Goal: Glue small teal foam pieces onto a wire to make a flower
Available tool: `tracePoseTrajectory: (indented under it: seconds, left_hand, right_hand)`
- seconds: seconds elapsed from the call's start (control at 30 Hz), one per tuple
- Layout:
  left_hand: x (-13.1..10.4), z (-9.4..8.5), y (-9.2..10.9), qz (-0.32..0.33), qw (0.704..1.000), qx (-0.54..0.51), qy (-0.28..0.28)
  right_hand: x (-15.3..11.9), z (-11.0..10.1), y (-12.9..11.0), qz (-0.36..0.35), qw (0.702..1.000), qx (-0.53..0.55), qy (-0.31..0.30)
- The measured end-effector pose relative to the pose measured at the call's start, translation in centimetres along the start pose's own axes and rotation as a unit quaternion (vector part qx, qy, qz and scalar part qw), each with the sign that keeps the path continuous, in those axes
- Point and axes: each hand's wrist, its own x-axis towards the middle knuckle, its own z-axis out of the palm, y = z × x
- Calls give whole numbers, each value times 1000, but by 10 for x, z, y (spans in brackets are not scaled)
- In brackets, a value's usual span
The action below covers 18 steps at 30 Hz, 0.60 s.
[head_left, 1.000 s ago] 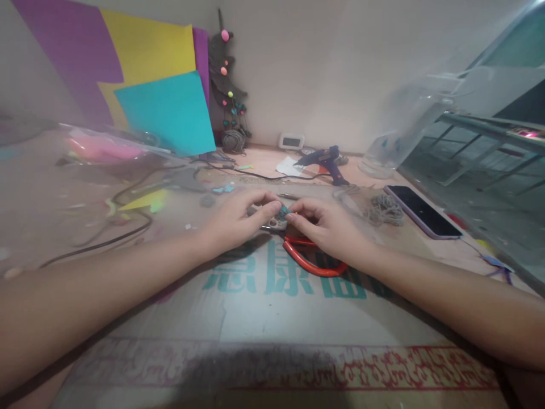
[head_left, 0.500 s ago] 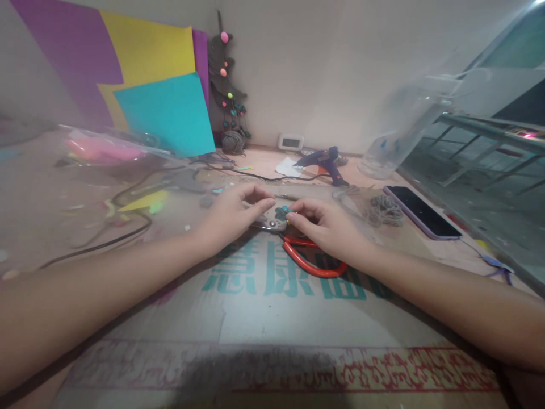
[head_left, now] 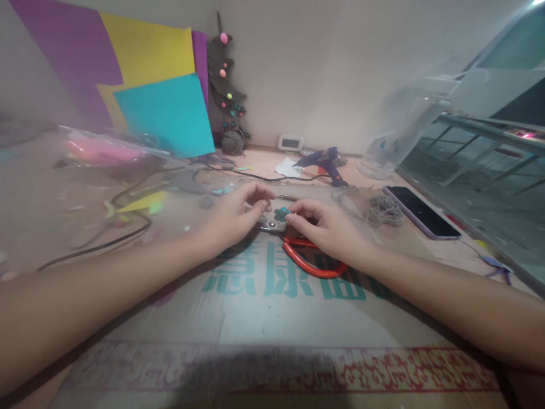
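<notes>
Between the thumb and fingers of my right hand (head_left: 326, 224) is a small teal and grey flower-like piece (head_left: 281, 214), with a tiny yellow spot beside it. My left hand (head_left: 238, 218) is just left of it, thumb and forefinger curled with their tips brought together. Whatever those tips pinch, if anything, is too small to make out. Beneath both hands lie scissors with red handles (head_left: 313, 270); their metal blades point left and are partly covered by my left hand. A thin pen-like tool (head_left: 287, 197) rests just behind the fingers.
Printed cardboard (head_left: 264, 324) covers the work surface. Behind are a dark blue glue gun (head_left: 321, 162), a small white digital display (head_left: 290, 142) and coloured sheets (head_left: 166, 113). Grey yarn (head_left: 385, 210) and a phone (head_left: 421, 211) lie right; a black cable (head_left: 102, 244) runs left.
My left hand's thumb and forefinger have shifted slightly, and the thumb tip is a little further left. My right hand keeps its hold on the flower-like piece, nearly still.
</notes>
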Motion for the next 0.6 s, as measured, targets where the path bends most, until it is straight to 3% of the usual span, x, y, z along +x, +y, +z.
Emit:
tracePoseTrajectory:
  seconds: [0.37, 0.6]
  left_hand:
    - [0, -1, 2, -3, 1000, -14, -1]
    - [-1, -3, 9, 17, 998, 53, -27]
  right_hand:
    - [0, -1, -1, 13, 1000, 7, 4]
    - [0, -1, -1, 8, 1000, 25, 10]
